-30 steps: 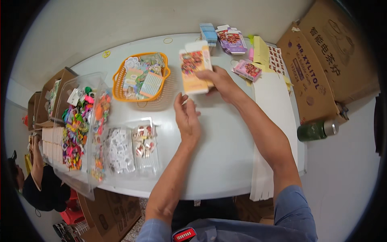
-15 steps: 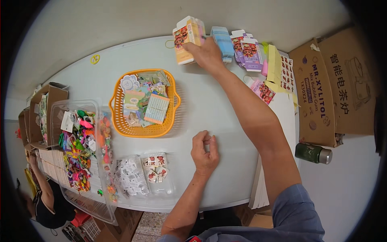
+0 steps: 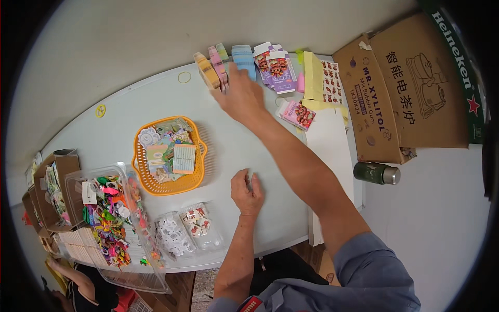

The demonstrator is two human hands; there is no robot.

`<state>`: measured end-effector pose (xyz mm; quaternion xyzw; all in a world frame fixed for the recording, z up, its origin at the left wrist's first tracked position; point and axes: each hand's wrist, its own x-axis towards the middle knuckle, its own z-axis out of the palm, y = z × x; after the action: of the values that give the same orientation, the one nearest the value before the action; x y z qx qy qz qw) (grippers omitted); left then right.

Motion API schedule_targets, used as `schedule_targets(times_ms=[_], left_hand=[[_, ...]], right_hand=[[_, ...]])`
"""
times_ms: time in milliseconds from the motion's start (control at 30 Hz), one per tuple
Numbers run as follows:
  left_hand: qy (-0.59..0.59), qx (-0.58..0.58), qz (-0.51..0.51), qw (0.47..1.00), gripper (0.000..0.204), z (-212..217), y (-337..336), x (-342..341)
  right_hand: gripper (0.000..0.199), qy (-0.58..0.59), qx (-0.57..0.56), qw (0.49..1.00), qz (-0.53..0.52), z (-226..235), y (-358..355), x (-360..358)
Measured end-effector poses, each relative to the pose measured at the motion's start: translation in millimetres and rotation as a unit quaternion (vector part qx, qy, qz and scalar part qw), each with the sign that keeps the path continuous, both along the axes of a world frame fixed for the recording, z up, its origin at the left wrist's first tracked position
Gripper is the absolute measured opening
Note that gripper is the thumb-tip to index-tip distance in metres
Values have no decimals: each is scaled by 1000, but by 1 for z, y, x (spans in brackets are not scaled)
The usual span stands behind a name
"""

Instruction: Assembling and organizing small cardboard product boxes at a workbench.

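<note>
My right hand [image 3: 242, 96] reaches to the far side of the table, slightly blurred, thumb and forefinger spread apart. It is at the lower ends of a yellow stack of flat cartons [image 3: 207, 72] and a pink stack [image 3: 218, 66]. A green stack [image 3: 222, 52] stands behind them, and a blue stack [image 3: 243, 58] is just to the right. Whether the fingertips touch a stack is hard to make out. Resting on the table nearer to me, my left hand [image 3: 246, 193] is empty, its fingers loosely bent and the thumb apart.
Purple cartons [image 3: 278, 70], a pink pack [image 3: 296, 114] and a sticker sheet [image 3: 331, 82] lie at right, near cardboard boxes [image 3: 374, 104] and a green flask [image 3: 377, 173]. An orange basket [image 3: 169, 190] holds cards. A clear bin [image 3: 150, 229] holds small toys. A co-worker's arm [image 3: 75, 278] shows lower left.
My right hand has set the yellow and pink stacks down beside the blue one, and they now stand near the wall. The view has shifted toward the right. My left hand stays on the table.
</note>
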<state>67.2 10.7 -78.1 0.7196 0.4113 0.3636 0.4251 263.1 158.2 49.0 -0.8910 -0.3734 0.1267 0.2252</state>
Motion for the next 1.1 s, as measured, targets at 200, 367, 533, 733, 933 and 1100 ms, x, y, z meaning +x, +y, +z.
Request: schedule_targets(times_ms=[200, 367, 533, 733, 933, 1100], left_hand=[[62, 64, -22, 996, 26, 7, -1, 7], [111, 90, -40, 989, 26, 12, -1, 12], [135, 92, -44, 986, 27, 12, 1, 14], [145, 130, -129, 972, 31, 30, 43, 49], [194, 205, -180, 942, 40, 11, 85, 50], [242, 208, -178, 931, 48, 9, 79, 58]], right_hand=[[68, -136, 30, 988, 72, -1, -150, 67], [78, -104, -147, 980, 89, -33, -187, 93], [77, -125, -145, 978, 89, -39, -191, 75], [71, 11, 35, 994, 101, -15, -203, 24], [72, -27, 239, 969, 56, 19, -107, 17], [88, -70, 306, 949, 14, 11, 5, 37]])
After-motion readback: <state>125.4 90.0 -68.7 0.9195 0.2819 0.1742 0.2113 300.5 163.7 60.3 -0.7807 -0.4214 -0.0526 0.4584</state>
